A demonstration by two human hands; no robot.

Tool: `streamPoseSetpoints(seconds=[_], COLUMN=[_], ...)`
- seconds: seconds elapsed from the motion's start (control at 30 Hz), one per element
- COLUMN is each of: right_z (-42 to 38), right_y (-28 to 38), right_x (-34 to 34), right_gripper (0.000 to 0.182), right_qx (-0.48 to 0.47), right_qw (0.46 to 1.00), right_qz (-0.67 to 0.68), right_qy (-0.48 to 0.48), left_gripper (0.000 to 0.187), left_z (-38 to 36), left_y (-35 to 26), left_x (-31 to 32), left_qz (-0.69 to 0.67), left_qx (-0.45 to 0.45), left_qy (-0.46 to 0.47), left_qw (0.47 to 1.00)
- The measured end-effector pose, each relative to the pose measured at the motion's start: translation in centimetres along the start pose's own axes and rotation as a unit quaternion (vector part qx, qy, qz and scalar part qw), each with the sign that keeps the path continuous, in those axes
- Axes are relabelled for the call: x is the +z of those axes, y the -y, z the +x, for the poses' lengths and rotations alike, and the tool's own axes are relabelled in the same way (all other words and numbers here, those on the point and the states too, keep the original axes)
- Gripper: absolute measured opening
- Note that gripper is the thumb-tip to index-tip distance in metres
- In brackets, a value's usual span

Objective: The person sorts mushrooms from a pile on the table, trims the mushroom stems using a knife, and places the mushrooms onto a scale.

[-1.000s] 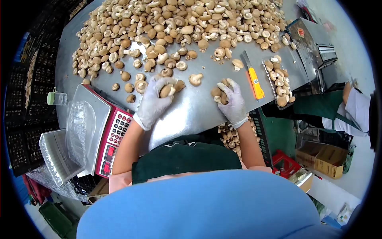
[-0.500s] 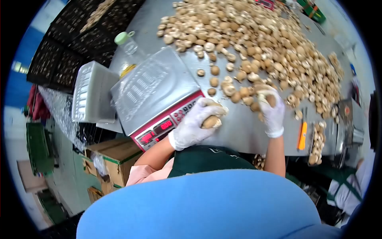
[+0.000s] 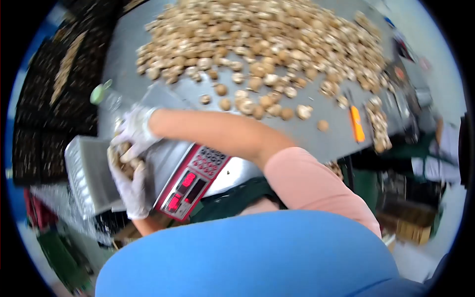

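Note:
Both hands wear white gloves and meet over the left part of the scale point(image 3: 170, 171). My left hand point(image 3: 129, 190) is wrapped round several brown mushrooms point(image 3: 127, 166). Coming across from the right, my right hand point(image 3: 134, 129) has its fingers bent over the same mushrooms, touching them from above. The scale has a red panel with lit digits. The clear tray on its plate is mostly hidden by the hands and arm. A large heap of mushrooms point(image 3: 257, 29) lies on the metal table, with loose ones point(image 3: 245, 105) nearer to me.
A stack of white plastic trays point(image 3: 89, 178) stands left of the scale, near a bottle with a green cap point(image 3: 100, 93). Black crates point(image 3: 44, 109) rise at the far left. On the right lie an orange-handled knife point(image 3: 356, 123) and a filled mushroom tray point(image 3: 378, 126).
Both hands have moved left over the scale, the right arm now crossing the view. The right hand has left the loose mushrooms and joined the left. The view has shifted too.

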State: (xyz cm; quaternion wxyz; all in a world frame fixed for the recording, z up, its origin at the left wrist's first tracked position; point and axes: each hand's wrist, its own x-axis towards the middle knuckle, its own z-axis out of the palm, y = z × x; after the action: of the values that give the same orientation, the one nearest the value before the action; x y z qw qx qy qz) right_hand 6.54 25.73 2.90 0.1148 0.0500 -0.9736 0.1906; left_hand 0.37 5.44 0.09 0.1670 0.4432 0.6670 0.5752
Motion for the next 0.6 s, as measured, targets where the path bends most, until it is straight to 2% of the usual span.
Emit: streamPoseSetpoints(seconds=[0.03,0.07,0.2,0.23,0.27,0.33,0.37,0.4,0.43,0.47,0.5,0.57,0.6], right_z=[-0.4,-0.6,-5.0,-8.3,-11.9,-19.7,-24.2,-28.7,-33.1,-38.3,-41.7,-49.0,-51.8], right_y=[0.5,0.9,1.0,1.7,2.2,0.6,0.5,-0.2,-0.4,-0.7,0.8,1.2,1.4], right_x=[0.5,1.1,4.2,2.2,0.5,-0.3,-2.9,-1.8,-1.6,-1.2,-1.6,-0.6,-0.3], right_gripper=[0.067,0.063,0.055,0.053,0.051,0.044,0.037,0.032,0.032,0.038,0.041,0.042,0.041], right_qx=[0.021,0.034,0.052,0.046,0.038,0.100,0.195,0.272,0.349,0.381,0.468,0.548,0.571], right_qw=[0.999,0.998,0.942,0.940,0.938,0.909,0.939,0.883,0.846,0.822,0.774,0.699,0.670], right_qz=[-0.025,-0.049,-0.136,-0.117,-0.098,-0.139,0.024,0.038,-0.081,-0.222,-0.249,-0.301,-0.333], right_qy=[-0.016,-0.030,-0.303,-0.317,-0.330,-0.379,-0.283,-0.380,-0.395,-0.360,-0.347,-0.347,-0.338], left_gripper=[0.082,0.080,0.076,0.075,0.074,0.071,0.069,0.069,0.069,0.069,0.069,0.066,0.059], left_z=[0.0,0.1,1.7,2.1,2.4,2.1,2.0,1.9,1.7,1.4,1.0,-0.2,-0.7], left_y=[-1.6,-0.6,2.4,1.5,0.7,-1.5,-2.7,-4.0,-4.5,-5.1,-5.1,-11.2,-10.3], left_x=[1.2,0.5,-0.3,0.0,0.1,1.1,1.7,1.9,3.0,4.0,5.9,11.4,13.7], left_qz=[-0.041,0.097,0.038,0.061,0.095,0.218,0.263,0.302,0.293,0.283,0.154,0.199,0.226], left_qx=[-0.028,0.028,0.081,0.044,0.049,0.100,0.124,0.155,0.162,0.169,0.171,0.195,0.221], left_qy=[0.014,0.020,0.133,0.141,0.135,0.077,0.052,0.041,0.035,0.030,0.060,0.118,0.158], left_qw=[0.999,0.995,0.987,0.987,0.985,0.968,0.955,0.940,0.942,0.944,0.971,0.953,0.935])
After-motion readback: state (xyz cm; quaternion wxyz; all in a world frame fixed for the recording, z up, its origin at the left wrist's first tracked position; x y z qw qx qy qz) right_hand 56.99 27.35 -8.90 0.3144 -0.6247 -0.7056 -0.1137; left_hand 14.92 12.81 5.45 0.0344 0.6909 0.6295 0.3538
